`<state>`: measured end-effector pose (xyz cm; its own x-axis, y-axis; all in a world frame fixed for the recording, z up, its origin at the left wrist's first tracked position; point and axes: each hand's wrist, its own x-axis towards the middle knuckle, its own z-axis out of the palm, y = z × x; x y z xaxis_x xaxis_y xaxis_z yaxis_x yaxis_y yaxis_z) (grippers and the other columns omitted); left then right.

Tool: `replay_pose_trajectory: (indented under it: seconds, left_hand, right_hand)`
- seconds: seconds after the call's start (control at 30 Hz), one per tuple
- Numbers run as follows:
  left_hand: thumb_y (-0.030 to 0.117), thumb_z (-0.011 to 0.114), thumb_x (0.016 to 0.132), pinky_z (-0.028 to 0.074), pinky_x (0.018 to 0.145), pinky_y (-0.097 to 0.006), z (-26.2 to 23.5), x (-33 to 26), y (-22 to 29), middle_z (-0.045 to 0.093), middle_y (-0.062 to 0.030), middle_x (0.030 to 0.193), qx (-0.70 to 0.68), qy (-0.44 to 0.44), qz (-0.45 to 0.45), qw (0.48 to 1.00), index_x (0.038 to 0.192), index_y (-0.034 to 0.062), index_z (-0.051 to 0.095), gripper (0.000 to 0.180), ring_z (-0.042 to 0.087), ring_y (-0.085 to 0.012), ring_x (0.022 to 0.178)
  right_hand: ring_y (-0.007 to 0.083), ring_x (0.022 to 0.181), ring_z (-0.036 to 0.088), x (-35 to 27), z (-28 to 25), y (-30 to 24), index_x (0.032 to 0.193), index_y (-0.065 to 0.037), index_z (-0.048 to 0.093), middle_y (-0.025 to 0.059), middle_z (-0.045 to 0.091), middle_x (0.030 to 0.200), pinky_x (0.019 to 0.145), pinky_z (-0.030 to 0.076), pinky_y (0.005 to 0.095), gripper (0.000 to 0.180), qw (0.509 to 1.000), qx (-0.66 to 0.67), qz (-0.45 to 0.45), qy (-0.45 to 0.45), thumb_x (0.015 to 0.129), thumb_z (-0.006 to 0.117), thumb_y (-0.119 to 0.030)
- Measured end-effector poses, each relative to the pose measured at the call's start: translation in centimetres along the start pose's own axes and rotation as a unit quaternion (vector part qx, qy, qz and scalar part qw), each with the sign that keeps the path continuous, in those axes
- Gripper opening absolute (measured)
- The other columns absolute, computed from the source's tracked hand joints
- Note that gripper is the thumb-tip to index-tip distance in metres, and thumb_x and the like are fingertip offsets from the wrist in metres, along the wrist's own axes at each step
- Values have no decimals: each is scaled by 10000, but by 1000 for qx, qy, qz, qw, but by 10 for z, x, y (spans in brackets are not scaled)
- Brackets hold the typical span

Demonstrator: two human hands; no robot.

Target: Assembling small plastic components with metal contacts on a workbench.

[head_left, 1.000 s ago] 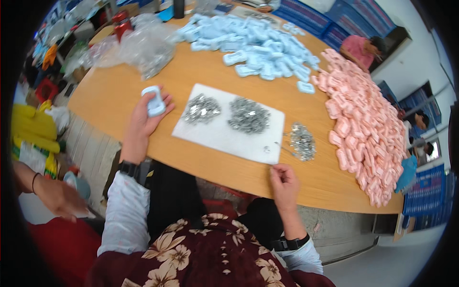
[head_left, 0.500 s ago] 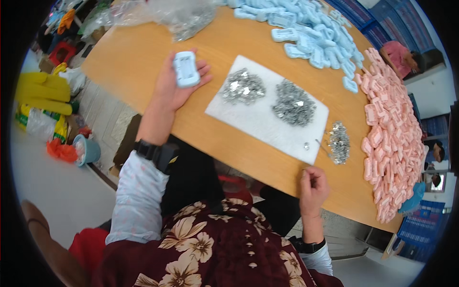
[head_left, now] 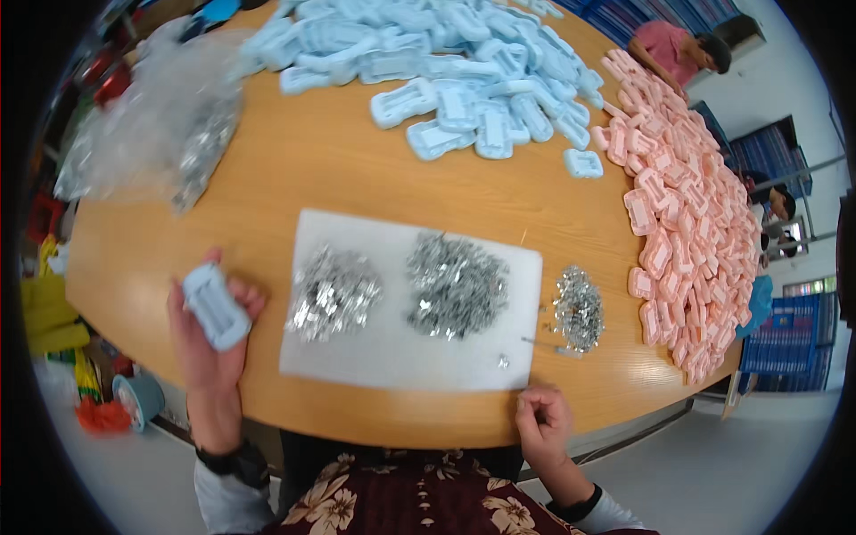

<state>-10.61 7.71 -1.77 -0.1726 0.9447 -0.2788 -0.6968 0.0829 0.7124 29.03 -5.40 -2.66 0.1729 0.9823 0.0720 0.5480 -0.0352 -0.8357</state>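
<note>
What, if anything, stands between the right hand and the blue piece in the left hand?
Nothing upright shows. Between the right hand and the blue piece lies the flat white mat, its left silver heap near the direct line.

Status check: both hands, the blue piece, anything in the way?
Left hand holding pale blue piece. Right hand curled beside white mat, contents unclear. Two silver heaps on mat, blocking neither hand.

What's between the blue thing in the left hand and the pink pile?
Between the blue piece and pink pile, the head view shows a white mat with two silvery heaps, then a smaller silvery heap.
</note>
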Motion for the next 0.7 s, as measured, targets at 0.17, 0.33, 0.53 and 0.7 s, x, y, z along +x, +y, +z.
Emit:
replay_pose_trajectory:
  seconds: [0.17, 0.33, 0.53, 0.7]
  left_hand:
    - [568, 353, 1004, 435, 648, -317, -6, -2, -7, 525, -59, 804, 10, 75, -9, 997, 1469, 100, 360, 660, 489, -177, 723]
    - [570, 314, 1016, 433, 657, -331, 4, -5, -1, 527, -64, 794, 18, 108, -18, 994, 1460, 90, 366, 656, 492, -190, 726]
    - [597, 317, 1004, 452, 698, -374, 4, 2, 5, 593, -103, 820, -5, 70, -73, 995, 1406, 88, 423, 657, 554, -236, 769]
    - [641, 310, 982, 509, 741, -425, 4, 12, 17, 657, -111, 834, 0, 70, -152, 986, 1328, 85, 471, 675, 633, -273, 814]
  right_hand:
    - [16, 784, 565, 12, -17, -16, 979, -39, 612, -28, 612, 889, 690, 471, 190, 123, 949, 166, 260, -57, 875, 647, 18]
    - [40, 783, 572, 38, -34, -38, 1007, -35, 608, -25, 614, 890, 716, 473, 195, 100, 884, 189, 405, -138, 911, 637, -32]
    - [41, 792, 536, 38, -21, -50, 1057, -34, 571, -23, 581, 908, 719, 457, 207, 115, 888, 146, 419, -121, 943, 585, -41]
    - [54, 858, 501, 35, -6, -61, 1091, -39, 543, -23, 549, 949, 779, 431, 221, 133, 904, 83, 410, -86, 969, 558, -89]
